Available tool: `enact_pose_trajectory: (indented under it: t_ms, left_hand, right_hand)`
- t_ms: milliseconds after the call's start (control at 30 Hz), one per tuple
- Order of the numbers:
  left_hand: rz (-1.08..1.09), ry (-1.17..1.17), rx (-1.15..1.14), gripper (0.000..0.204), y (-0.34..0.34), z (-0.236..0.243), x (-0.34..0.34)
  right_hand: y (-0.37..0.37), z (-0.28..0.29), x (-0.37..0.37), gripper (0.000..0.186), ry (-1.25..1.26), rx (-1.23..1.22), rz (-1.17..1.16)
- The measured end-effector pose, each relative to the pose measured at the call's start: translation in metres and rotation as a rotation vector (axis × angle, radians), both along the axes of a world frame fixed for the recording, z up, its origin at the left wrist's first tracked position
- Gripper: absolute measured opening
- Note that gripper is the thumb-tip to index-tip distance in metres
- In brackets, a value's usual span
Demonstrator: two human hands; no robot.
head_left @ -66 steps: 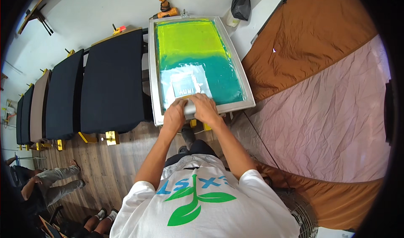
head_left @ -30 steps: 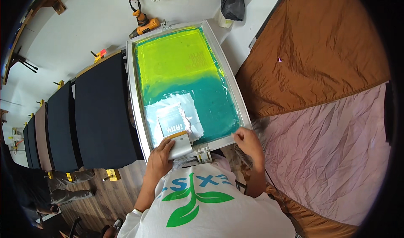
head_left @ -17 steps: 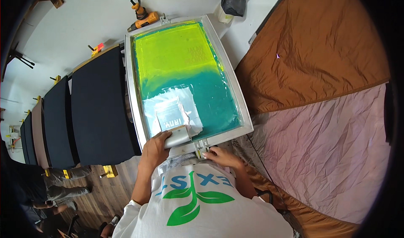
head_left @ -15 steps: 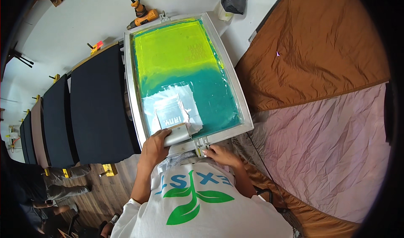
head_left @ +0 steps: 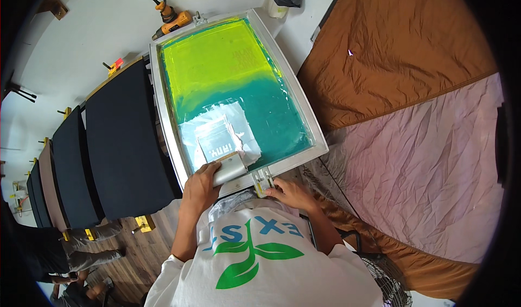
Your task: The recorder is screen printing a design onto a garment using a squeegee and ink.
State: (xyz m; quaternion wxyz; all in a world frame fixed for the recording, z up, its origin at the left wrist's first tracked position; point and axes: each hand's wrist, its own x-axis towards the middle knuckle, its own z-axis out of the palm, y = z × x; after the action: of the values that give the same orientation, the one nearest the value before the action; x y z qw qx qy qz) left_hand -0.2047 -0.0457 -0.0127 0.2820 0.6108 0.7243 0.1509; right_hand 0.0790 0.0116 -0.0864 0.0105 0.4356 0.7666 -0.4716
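Right against the white shirt with the green leaf print [head_left: 263,258], from where I stand, the person's two bare hands are busy at the near edge of a silver-grey metal screen frame [head_left: 166,112]. The right hand [head_left: 293,192] has its bent fingers at the right side of a small pale metal bracket [head_left: 264,182] on that edge; whether that grip pinches the bracket or only presses it, I cannot tell. The left hand [head_left: 199,190] is closed over the left end of a long silver metal squeegee with a thin brownish edge [head_left: 230,168], which lies slantwise along the near part of the frame, its edge turned toward a thick smear of white ink [head_left: 190,139] on the teal-green mesh [head_left: 266,122].

With a single hand at one end, I'd judge the squeegee apt to swivel, so a firm, level left grip seems wise, the edge kept from scraping the mesh. The right fingers would do best pushing squarely on the bracket, without jolting the frame or dragging a knuckle through ink.

Beyond the white smear the mesh turns bright yellow-green; past the frame's far left corner lies an orange power tool with a black cord [head_left: 176,22]
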Motion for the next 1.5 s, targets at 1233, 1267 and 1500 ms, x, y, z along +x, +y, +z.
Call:
enact_pose_trajectory:
  t_ms: [1233,1267,1500]
  left_hand:
    - [-0.014,0.045,0.045,0.051,-0.009,0.011,0.003]
    - [-0.016,0.045,0.045,0.051,-0.008,0.012,0.004]
    - [-0.013,0.046,0.026,0.051,-0.008,0.012,0.004]
  right_hand:
    - [-0.025,0.014,-0.018,0.049,-0.046,0.245,-0.206]
    - [-0.025,0.012,-0.018,0.049,-0.041,0.253,-0.209]
    - [-0.026,0.013,-0.02,0.048,-0.051,0.251,-0.22]
